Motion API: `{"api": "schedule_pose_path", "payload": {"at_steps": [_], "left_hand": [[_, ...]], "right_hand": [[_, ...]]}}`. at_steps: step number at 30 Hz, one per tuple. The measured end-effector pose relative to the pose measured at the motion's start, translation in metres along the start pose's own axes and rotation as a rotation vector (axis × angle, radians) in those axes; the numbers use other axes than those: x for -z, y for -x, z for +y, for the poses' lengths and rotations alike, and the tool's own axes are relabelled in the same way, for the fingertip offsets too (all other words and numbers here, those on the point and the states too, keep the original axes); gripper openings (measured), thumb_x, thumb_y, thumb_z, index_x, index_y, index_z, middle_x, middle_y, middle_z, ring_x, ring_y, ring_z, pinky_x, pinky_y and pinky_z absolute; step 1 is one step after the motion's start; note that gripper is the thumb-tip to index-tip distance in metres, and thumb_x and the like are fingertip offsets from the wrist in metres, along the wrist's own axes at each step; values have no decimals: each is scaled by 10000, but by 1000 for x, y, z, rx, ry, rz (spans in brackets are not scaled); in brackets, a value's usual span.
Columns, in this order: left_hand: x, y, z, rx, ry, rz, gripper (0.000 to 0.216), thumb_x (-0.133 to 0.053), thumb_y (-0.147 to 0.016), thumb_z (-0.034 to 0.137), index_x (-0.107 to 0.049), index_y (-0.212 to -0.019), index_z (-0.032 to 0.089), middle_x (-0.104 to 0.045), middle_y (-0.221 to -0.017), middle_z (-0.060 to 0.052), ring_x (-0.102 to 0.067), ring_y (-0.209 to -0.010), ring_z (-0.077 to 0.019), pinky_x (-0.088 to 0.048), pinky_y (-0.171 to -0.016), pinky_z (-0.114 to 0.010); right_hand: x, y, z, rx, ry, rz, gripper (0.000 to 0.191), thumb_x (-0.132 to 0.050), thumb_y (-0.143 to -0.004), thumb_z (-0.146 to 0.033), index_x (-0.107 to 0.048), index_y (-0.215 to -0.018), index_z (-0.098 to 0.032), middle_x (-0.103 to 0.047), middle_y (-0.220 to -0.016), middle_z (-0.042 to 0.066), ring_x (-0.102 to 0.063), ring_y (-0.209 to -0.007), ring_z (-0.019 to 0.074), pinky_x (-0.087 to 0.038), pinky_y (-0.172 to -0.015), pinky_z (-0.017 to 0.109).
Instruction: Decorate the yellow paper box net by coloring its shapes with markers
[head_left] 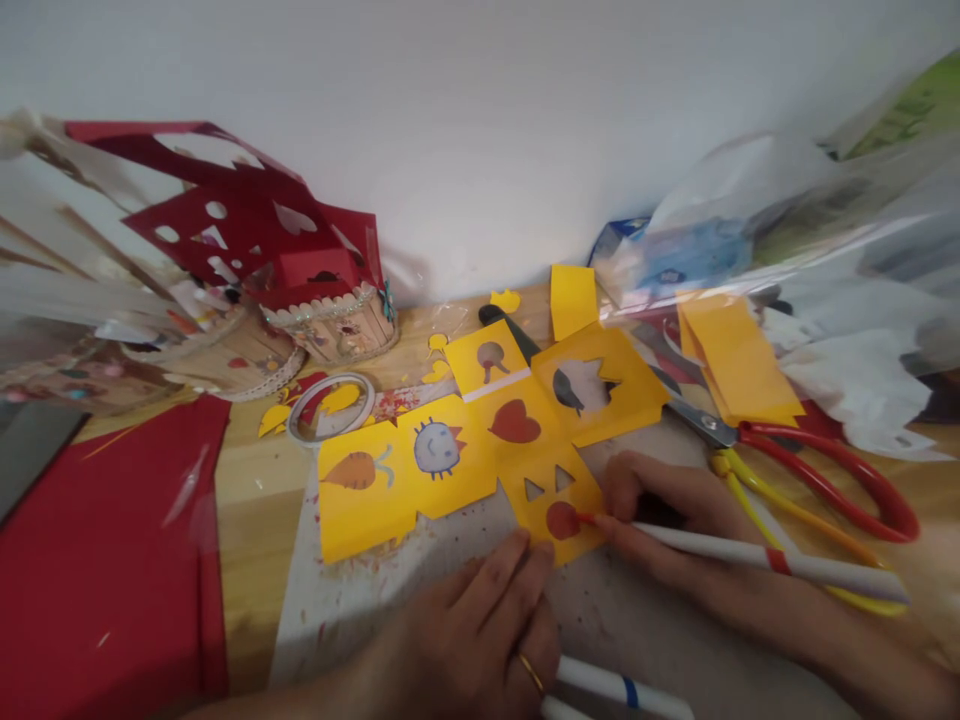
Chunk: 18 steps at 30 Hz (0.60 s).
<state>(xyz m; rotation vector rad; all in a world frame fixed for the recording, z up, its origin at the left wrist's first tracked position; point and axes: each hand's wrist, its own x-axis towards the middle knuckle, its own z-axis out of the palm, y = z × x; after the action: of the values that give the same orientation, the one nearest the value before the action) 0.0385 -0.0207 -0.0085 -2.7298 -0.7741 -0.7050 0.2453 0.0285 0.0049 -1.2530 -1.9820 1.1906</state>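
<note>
With my right hand (675,520) I hold a white marker (712,548) with a red band. Its red tip touches a red circle on a yellow paper cutout (450,505). The cutout lies flat and bears a carrot, a blue smiling face, a red heart and several cut-out shapes. The fingertips of my left hand (495,625) rest on the paper's lower edge, left of the circle. Two white markers (611,682), one with a blue band, stick out from under its curled ring finger; the grip itself is hidden.
Red-handled scissors (817,470) and a yellow-handled pair (780,500) lie at the right, beside folded yellow paper (739,360) and plastic bags (847,350). At the left are a tape roll (300,425), red paper (112,560) and a pen holder (232,350). Paper scraps lie around.
</note>
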Motion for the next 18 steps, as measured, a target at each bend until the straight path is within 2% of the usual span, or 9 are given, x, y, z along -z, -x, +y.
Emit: {"api": "schedule_pose_path", "payload": {"at_steps": [8,13,18], "left_hand": [[2,0,-2,-13,-8,-5,294,-310,-877,71,-597,-826,107,-704,-956,-107,-662,-918,-214,-533,-704,-248],[2,2,0,-15,-6,-16,256,-344,-873,89,-598,-847,104,-697,-980,-116,-648,-952,-217,-521,-717,-249],[1,3,-1,-19,-19,-15,250,-349,-867,88,-597,-837,106,-696,-982,-114,-648,-950,-214,-518,-709,-249]], "right_hand": [[1,0,-2,6,-8,-116,223,-528,-788,-177,-384,-620,-209,-427,-589,-47,-375,-532,103,-296,-455,218],[2,0,-2,8,-9,-75,231,-519,-774,-163,-367,-607,-210,-413,-576,-51,-369,-525,102,-287,-450,217],[3,4,-2,26,2,-110,232,-528,-759,-152,-360,-610,-209,-414,-581,-53,-365,-519,97,-285,-447,213]]}}
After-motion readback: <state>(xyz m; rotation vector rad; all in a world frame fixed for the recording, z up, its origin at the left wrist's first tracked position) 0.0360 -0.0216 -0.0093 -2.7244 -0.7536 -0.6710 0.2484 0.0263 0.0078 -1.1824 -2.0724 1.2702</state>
